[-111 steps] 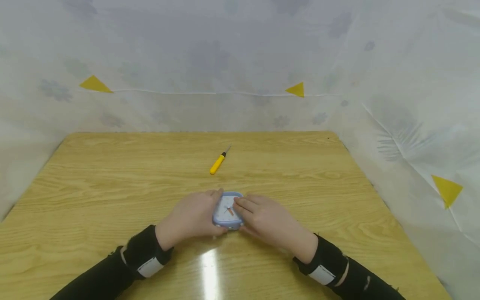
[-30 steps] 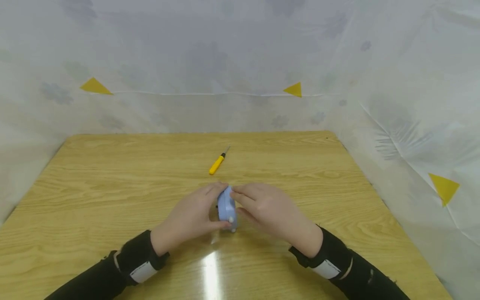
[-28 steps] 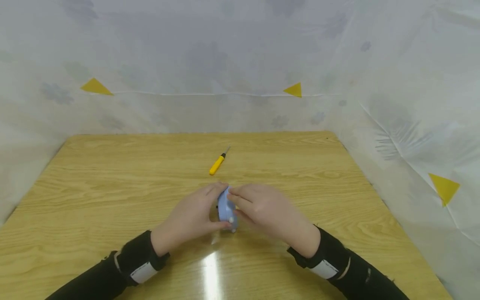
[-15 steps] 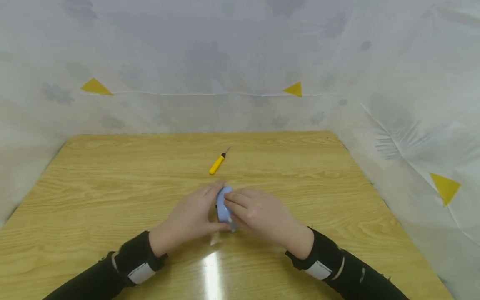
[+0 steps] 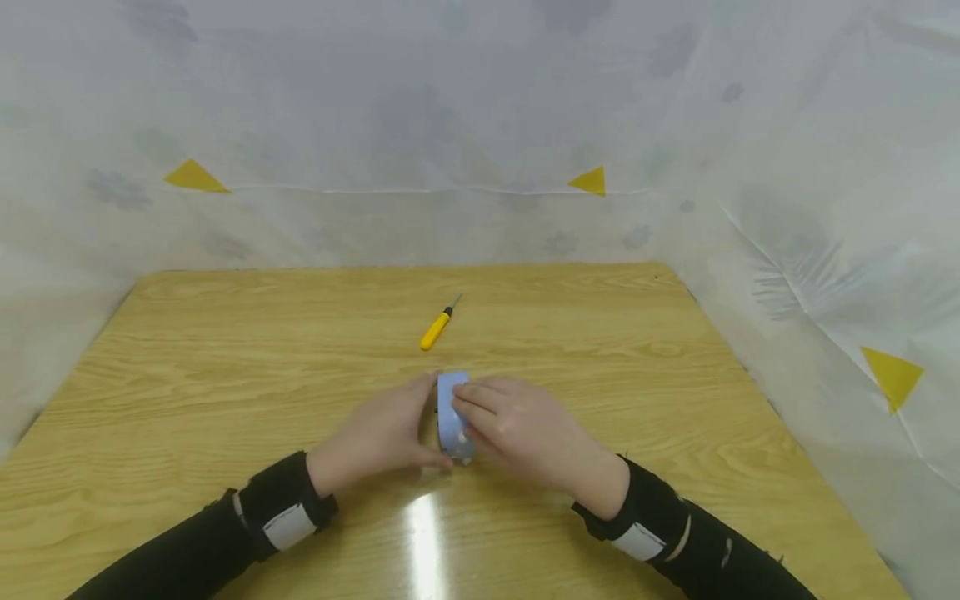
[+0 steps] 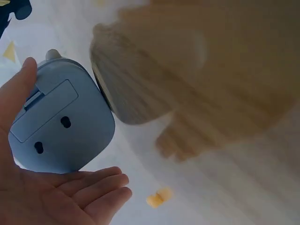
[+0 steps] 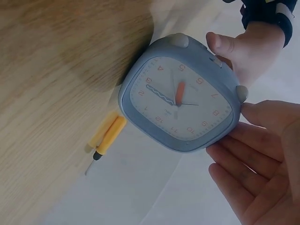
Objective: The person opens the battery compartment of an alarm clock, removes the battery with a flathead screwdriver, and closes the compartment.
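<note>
A light blue alarm clock point(image 5: 447, 408) stands on edge on the wooden table, between the two hands. Its white dial with orange numerals faces the right hand in the right wrist view, where small rounded feet point(image 7: 241, 93) show. In the left wrist view the clock's back point(image 6: 89, 124) shows a battery cover point(image 6: 61, 101) and two dark knobs. The right hand point(image 5: 525, 429) holds the clock, fingers on its upper edge and thumb at a foot. The left hand point(image 5: 382, 429) is spread around the back, thumb and fingers close to the edges, a gap at the palm.
A screwdriver point(image 5: 435, 330) with a yellow handle lies on the table point(image 5: 225, 367) beyond the clock, its thin shaft pointing away. Pale patterned sheeting point(image 5: 375, 100) with yellow triangles point(image 5: 588, 181) hangs behind and at the sides.
The clock has gone from dial up to standing on edge. Over the last half second the left hand has eased back from it, and the right hand stays on its upper edge.
</note>
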Demonstrator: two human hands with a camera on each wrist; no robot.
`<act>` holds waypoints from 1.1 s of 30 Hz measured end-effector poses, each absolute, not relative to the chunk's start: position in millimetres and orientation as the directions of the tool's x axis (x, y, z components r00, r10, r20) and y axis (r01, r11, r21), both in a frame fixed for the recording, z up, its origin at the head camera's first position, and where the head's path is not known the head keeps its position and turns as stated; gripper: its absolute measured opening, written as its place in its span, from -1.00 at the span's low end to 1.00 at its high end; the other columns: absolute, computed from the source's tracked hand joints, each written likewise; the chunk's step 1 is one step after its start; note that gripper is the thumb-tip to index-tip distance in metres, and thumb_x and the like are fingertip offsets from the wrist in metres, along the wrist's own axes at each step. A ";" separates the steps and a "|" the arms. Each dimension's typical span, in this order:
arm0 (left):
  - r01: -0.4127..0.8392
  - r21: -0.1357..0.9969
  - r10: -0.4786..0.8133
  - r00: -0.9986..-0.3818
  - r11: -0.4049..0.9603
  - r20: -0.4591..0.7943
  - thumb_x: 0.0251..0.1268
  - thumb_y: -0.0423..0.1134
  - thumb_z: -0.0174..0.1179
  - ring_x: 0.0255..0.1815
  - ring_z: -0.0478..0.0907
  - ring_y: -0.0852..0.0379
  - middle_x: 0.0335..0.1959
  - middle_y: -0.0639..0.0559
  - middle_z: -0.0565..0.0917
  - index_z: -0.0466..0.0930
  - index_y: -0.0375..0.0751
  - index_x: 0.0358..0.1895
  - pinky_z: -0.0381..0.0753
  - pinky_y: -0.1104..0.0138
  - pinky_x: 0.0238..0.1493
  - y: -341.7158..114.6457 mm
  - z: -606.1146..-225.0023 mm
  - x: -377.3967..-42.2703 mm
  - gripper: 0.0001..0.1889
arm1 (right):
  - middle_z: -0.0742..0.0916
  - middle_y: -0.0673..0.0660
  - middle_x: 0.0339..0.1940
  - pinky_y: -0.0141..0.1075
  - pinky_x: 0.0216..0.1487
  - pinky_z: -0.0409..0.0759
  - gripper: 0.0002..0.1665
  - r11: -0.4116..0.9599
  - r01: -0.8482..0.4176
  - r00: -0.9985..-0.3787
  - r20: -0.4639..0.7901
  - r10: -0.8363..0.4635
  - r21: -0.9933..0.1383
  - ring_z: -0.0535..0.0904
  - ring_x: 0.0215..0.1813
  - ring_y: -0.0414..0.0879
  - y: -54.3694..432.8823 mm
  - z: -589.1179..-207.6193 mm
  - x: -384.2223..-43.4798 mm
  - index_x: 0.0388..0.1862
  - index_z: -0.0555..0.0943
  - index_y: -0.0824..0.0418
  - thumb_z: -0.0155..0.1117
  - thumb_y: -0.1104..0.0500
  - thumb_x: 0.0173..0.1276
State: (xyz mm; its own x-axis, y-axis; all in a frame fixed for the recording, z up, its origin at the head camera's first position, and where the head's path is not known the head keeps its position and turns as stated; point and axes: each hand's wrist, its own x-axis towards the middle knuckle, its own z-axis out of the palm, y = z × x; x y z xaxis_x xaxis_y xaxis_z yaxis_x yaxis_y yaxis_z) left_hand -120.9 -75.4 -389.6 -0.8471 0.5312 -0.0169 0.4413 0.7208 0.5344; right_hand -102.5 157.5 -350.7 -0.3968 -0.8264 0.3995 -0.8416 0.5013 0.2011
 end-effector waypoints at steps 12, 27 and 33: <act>0.342 0.642 0.511 -0.855 0.686 -0.090 -0.15 -0.03 0.76 0.28 0.66 -0.15 0.33 -0.30 0.65 0.37 -0.43 0.49 0.65 -0.05 0.40 -68.8 -394.3 -130.1 0.10 | 0.85 0.11 0.15 -0.27 0.23 0.78 -0.55 0.517 -0.838 -0.405 0.434 -0.804 0.176 0.80 0.15 -0.05 159.1 -352.8 -100.6 0.11 0.80 0.23 0.64 0.11 0.28; 0.285 0.635 0.433 -0.897 0.718 -0.088 -0.19 0.01 0.77 0.22 0.67 -0.13 0.34 -0.30 0.64 0.38 -0.43 0.49 0.75 -0.01 0.27 -73.3 -386.3 -122.3 0.14 | 0.86 0.12 0.09 -0.29 0.15 0.80 -0.54 0.542 -0.830 -0.426 0.483 -0.765 0.127 0.83 0.08 -0.06 165.4 -359.2 -100.7 0.08 0.81 0.24 0.68 0.13 0.23; 0.290 0.612 0.418 -0.905 0.736 -0.074 -0.19 0.02 0.76 0.11 0.69 -0.07 0.29 -0.28 0.67 0.39 -0.43 0.48 0.80 0.04 0.15 -75.9 -384.5 -121.6 0.13 | 0.86 0.12 0.06 -0.28 0.15 0.81 -0.53 0.548 -0.826 -0.425 0.495 -0.758 0.130 0.83 0.06 -0.06 167.1 -363.3 -101.8 0.07 0.81 0.25 0.71 0.14 0.19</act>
State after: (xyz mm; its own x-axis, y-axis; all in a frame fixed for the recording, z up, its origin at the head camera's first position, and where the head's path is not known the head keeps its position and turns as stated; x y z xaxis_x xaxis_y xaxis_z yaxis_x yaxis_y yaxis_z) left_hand -121.6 -75.9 -384.5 -0.9054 0.4181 -0.0736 0.2900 0.7358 0.6120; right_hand -101.8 167.1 -363.3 -0.4250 -0.7577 0.4952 -0.8262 0.5483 0.1297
